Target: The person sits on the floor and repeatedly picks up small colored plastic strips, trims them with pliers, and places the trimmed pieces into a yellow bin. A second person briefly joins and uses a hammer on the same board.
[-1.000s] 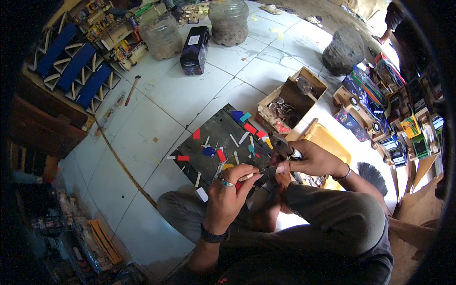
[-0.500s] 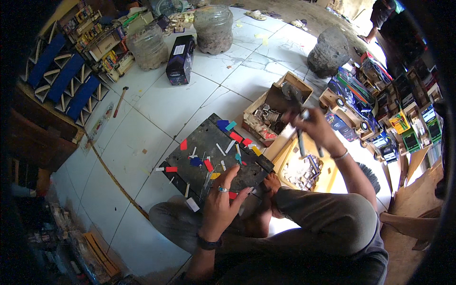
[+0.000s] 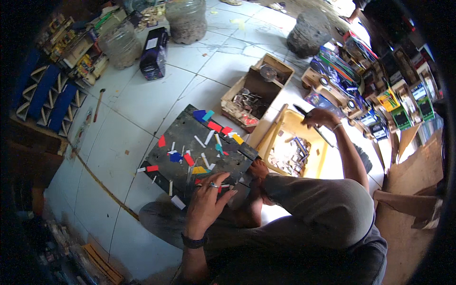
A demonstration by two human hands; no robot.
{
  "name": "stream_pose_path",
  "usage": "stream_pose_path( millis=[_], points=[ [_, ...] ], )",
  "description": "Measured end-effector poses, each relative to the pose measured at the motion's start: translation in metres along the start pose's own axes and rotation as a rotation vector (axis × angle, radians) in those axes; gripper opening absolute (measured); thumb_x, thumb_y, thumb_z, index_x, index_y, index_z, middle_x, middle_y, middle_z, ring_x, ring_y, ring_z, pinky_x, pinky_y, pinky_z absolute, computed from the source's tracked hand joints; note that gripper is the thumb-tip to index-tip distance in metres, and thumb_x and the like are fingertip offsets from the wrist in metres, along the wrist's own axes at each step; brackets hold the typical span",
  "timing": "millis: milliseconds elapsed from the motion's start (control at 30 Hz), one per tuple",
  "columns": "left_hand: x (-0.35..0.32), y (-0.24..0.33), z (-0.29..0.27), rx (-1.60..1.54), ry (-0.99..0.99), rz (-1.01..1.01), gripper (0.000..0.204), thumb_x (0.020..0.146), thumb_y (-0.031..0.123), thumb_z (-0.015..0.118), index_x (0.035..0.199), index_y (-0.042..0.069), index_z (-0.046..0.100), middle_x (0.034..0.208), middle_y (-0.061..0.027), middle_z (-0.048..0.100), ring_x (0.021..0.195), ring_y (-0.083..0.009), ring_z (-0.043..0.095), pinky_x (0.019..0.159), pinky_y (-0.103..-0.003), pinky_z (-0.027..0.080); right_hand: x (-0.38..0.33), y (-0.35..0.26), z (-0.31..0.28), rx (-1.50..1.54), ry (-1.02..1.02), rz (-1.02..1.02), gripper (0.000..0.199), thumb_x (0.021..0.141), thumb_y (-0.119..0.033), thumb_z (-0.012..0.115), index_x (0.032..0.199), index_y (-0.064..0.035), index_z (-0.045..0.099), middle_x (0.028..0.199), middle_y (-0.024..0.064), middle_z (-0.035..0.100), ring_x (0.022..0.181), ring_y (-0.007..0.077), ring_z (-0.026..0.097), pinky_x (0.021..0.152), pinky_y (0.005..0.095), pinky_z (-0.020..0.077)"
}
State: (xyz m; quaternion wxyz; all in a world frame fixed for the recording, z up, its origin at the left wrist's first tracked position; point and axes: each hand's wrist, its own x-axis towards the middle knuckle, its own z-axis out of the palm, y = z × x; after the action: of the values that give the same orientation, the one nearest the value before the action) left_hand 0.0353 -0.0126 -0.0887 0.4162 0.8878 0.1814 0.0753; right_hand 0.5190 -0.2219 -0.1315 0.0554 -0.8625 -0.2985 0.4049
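My left hand [image 3: 205,202], wearing a ring, rests over the near edge of a dark square board [image 3: 183,128]. Its fingers are curved and its thumb stands apart; nothing shows gripped in it. Small red, white, blue, teal and yellow pieces lie scattered over the board, among them a blue piece [image 3: 175,157] and a red piece [image 3: 189,159]. Out to the right, my right hand [image 3: 322,118] is closed around a dark two-handled tool [image 3: 300,109], above a yellow tub [image 3: 319,156]. The hand partly hides this tool, so its exact kind is unclear.
Small offcuts fill part of the tub. Beyond it sits a wooden box [image 3: 232,113] with scraps and a round metal item [image 3: 268,72]. Wooden toy vehicles [image 3: 339,92] crowd the right. A hammer [image 3: 99,104] lies left on the tiles; a dark carton [image 3: 154,53] stands farther back.
My right hand has gone from beside the wooden box to over the yellow tub, still holding the tool. The left hand stays at the board's near edge. The whole view has shifted.
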Motion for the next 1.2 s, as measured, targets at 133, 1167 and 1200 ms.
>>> stream_pose_path(
  millis=[133,1167,1200],
  points=[
    [0.0,-0.006,0.003,0.082,-0.044,0.01,0.047,0.093,0.024,0.075,0.134,0.006,0.058,0.135,-0.017,0.062,0.124,-0.0381,0.06,0.102,-0.046,0.05,0.023,0.039,0.063,-0.386,-0.253,0.113,0.039,0.081,-0.04,0.074,0.095,-0.0042,0.079,0.085,0.0066,0.079,0.075,0.0198,0.073,0.066,0.0376,0.0554],
    [0.0,-0.017,0.004,0.064,-0.026,0.069,0.043,0.093,0.024,0.075,0.129,0.005,0.062,0.131,-0.0148,0.065,0.125,-0.0359,0.057,0.105,-0.046,0.046,0.025,0.035,0.155,-0.312,-0.022,-0.033,0.04,0.073,-0.048,0.079,0.082,-0.0093,0.081,0.078,0.0092,0.076,0.077,0.023,0.073,0.073,0.0398,0.0564],
    [0.0,-0.017,0.004,0.062,-0.022,0.067,0.043,0.093,0.024,0.075,0.129,0.005,0.062,0.131,-0.015,0.065,0.125,-0.0359,0.057,0.105,-0.046,0.046,0.023,0.032,0.141,-0.224,-0.131,0.002,0.04,0.074,-0.049,0.079,0.082,-0.0098,0.081,0.077,0.008,0.076,0.072,0.0201,0.072,0.071,0.0384,0.0558]
  ],
)
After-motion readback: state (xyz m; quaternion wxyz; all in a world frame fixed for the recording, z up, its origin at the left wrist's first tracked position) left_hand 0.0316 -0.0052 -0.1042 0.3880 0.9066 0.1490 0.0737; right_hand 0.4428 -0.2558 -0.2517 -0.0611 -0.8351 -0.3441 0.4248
